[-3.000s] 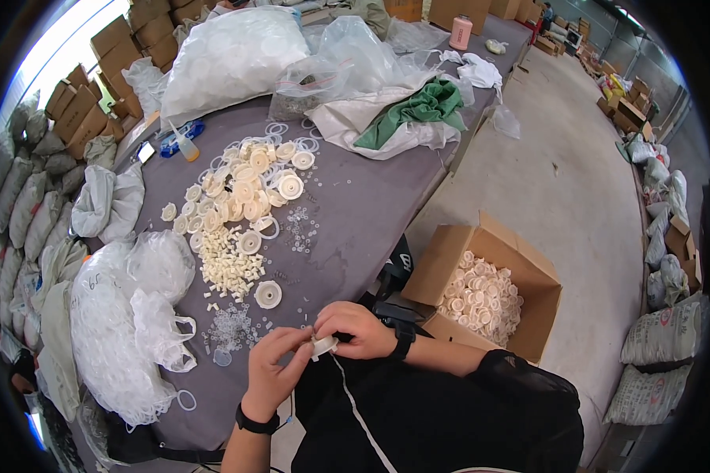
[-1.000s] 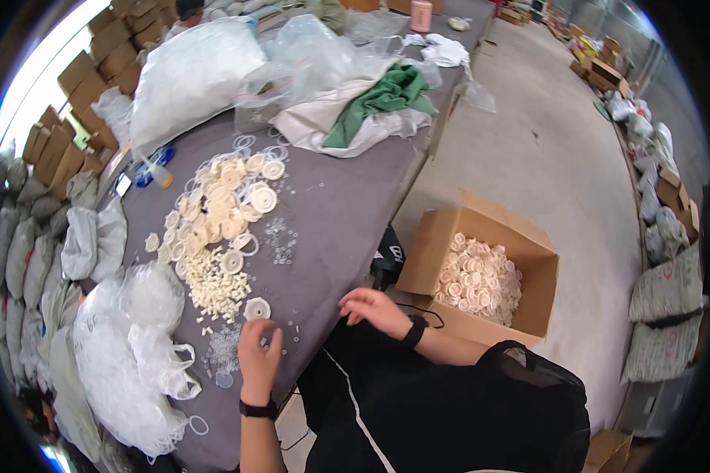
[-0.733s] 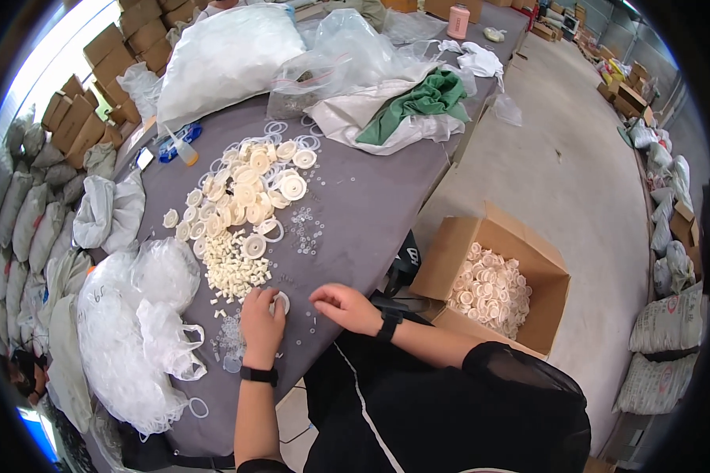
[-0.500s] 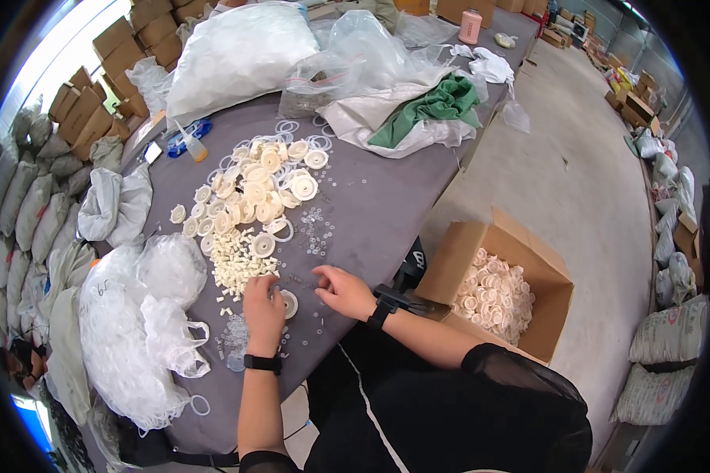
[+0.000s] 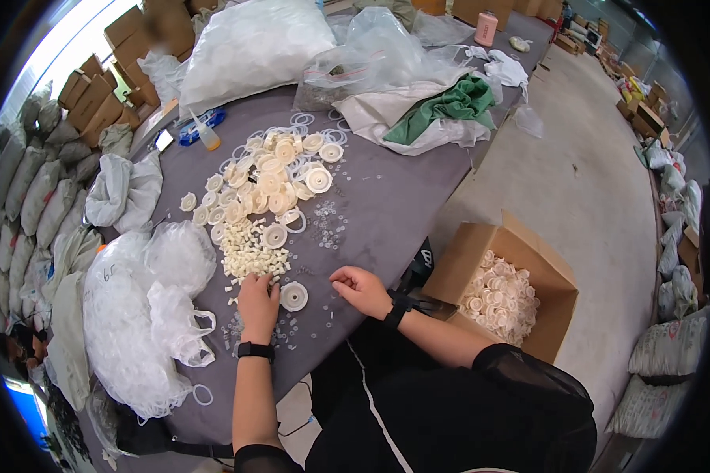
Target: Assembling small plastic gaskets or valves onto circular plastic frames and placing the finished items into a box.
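Note:
My left hand [image 5: 258, 306] reaches the near edge of a heap of small cream plastic plugs [image 5: 251, 251], thumb apart from the other fingers; I see nothing held. My right hand [image 5: 361, 290] hovers over the table to the right, fingers curled and thumb close to them. Whatever its fingertips may hold is too small to make out. Between the hands, a round cream plastic disc [image 5: 293, 296] with a raised centre lies flat. Beyond the plugs is a pile of similar cream discs [image 5: 270, 180]. Tiny clear rings [image 5: 327, 225] are scattered right of the heap.
A cardboard box [image 5: 556, 317] full of pale round parts stands right of the table [image 5: 394, 209]. Clear bags [image 5: 126, 331] of thin rings lie at the left. A large white bag [image 5: 256, 51], a green cloth [image 5: 450, 109] and a small squeeze bottle [image 5: 206, 134] are farther back.
My right hand's thumb and fingers have drawn closer together. My left hand has shifted away from the disc, which now shows whole. The whole view has moved slightly.

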Available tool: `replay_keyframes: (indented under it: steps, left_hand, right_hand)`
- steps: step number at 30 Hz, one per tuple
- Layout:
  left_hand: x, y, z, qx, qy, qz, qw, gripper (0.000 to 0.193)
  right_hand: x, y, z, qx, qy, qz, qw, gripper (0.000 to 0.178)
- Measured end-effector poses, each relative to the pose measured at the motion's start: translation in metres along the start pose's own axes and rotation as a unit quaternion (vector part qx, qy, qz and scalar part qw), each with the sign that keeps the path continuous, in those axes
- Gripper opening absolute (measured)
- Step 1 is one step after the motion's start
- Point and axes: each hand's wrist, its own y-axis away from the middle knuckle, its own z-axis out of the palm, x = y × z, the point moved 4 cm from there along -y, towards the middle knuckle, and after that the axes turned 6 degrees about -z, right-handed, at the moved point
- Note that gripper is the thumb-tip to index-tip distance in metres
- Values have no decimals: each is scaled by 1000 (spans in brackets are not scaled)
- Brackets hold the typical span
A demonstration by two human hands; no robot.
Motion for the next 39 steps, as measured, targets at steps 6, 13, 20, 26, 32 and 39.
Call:
replay_keyframes:
  steps: [6, 13, 20, 26, 32, 39]
  left_hand:
    - [15, 4, -11, 40, 66, -13, 997, 13]
    - [90, 39, 1, -15, 125, 127, 984, 12]
    - [85, 11, 18, -31, 11, 106, 994, 22]
    - [88, 14, 33, -75, -96, 102, 987, 16]
    - [95, 30, 10, -77, 139, 90, 983, 14]
    - [82, 47, 14, -146, 370, -41, 916, 21]
  right_hand:
    - [-3, 6, -1, -20, -34, -15, 999, 18]
    - [-16, 17, 19, -36, -285, 81, 954, 28]
    - [-2, 17, -6, 90, -301, 107, 943, 25]
    - [-2, 19, -10, 45, -294, 122, 947, 22]
    - [-9, 25, -11, -16, -414, 146, 898, 19]
    - [-11, 26, 1, -99, -485, 165, 853, 17]
